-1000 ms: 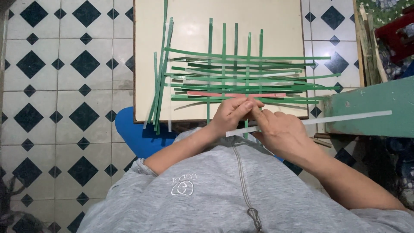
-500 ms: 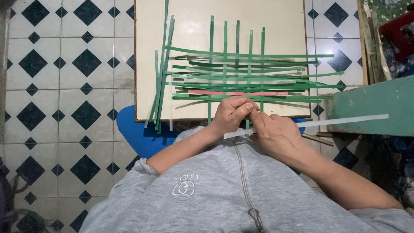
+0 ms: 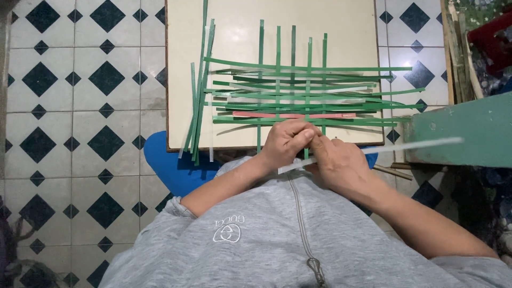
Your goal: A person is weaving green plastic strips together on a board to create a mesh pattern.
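A loose weave of green strips (image 3: 298, 93), with one pink strip (image 3: 290, 114) and a few pale ones, lies on a cream board (image 3: 234, 32). Both hands meet at its near edge. My left hand (image 3: 285, 141) pinches the lower ends of the upright green strips. My right hand (image 3: 341, 162) holds a long white strip (image 3: 410, 145) that runs from under my left hand out to the right. A bundle of spare green strips (image 3: 198, 96) lies along the board's left side.
The board rests over a blue seat (image 3: 170, 165) on a black-and-white tiled floor (image 3: 80, 106). A green wooden piece (image 3: 469, 130) juts in at the right, with sticks and a red crate (image 3: 493, 37) behind it.
Both hands stay at the weave's near edge; the white strip has shifted slightly, its right end lying a bit higher and farther right.
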